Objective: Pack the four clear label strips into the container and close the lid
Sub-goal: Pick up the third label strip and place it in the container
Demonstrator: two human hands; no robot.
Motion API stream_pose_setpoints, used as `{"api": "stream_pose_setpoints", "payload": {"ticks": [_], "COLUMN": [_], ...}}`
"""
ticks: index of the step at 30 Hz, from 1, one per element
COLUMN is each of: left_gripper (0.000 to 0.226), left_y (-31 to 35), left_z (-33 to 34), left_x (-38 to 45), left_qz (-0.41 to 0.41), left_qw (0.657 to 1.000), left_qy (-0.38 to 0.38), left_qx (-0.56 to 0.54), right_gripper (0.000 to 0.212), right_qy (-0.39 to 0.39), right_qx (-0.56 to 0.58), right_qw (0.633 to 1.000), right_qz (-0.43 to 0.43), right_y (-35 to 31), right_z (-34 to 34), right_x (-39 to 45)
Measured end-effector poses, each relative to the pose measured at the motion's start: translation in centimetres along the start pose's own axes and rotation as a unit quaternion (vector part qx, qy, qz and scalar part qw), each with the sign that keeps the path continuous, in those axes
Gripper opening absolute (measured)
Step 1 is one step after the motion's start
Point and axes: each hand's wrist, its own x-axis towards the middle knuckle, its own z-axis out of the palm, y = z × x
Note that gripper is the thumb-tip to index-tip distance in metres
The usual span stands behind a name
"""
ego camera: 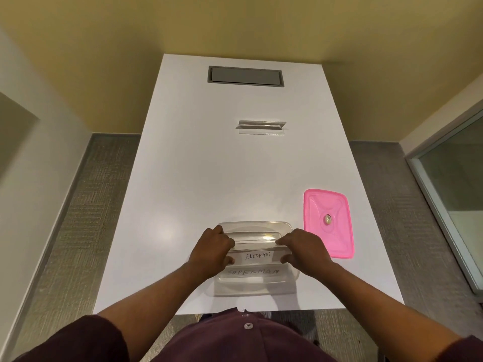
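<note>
White table (183, 152), both hands' fingers clamped on ELEPHANT strip (258, 256) over clear container (254, 286), pink lid (328, 222) beside.

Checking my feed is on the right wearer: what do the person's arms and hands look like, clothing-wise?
Both forearms are bare, and the left hand and right hand wear no gloves; no rings or watch show. Dark maroon sleeves are pushed up near the elbows, matching a maroon shirt with a small pale button on the front.

I see both arms reaching forward, bare forearms converging — left hand (213, 250) and right hand (303, 248) face each other, fingers curled in a pinch.
</note>
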Motion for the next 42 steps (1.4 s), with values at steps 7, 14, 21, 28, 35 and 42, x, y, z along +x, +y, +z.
{"api": "stream_pose_setpoints", "payload": {"ticks": [7, 14, 21, 28, 35, 42], "left_gripper": [0.039, 0.029, 0.020, 0.020, 0.017, 0.025], "left_y": [0.6, 1.9, 2.9, 2.9, 2.8, 2.4], "left_z": [0.6, 0.3, 0.4, 1.0, 1.3, 1.9], "left_x": [0.0, 0.4, 0.4, 0.8, 0.8, 1.2], "left_qz": [0.008, 0.003, -0.024, -0.027, -0.018, -0.003], "left_qw": [0.995, 0.987, 0.984, 0.984, 0.984, 0.986], "left_qy": [-0.064, -0.115, -0.146, -0.147, -0.150, -0.145], "left_qx": [0.074, 0.115, 0.101, 0.094, 0.098, 0.080], "right_gripper": [0.047, 0.027, 0.014, 0.012, 0.013, 0.017], "right_qy": [-0.041, -0.110, -0.137, -0.154, -0.149, -0.130], "right_qx": [-0.078, -0.166, -0.160, -0.146, -0.137, -0.111], "right_qw": [0.996, 0.979, 0.977, 0.977, 0.979, 0.985], "right_qz": [-0.032, -0.046, -0.026, -0.016, -0.018, -0.015], "right_y": [-1.1, -2.1, -3.1, -2.9, -2.9, -2.7], "right_z": [1.2, 2.0, 2.4, 3.0, 3.3, 3.7], "right_x": [0.2, 0.4, 1.1, 1.4, 1.3, 1.4]}}
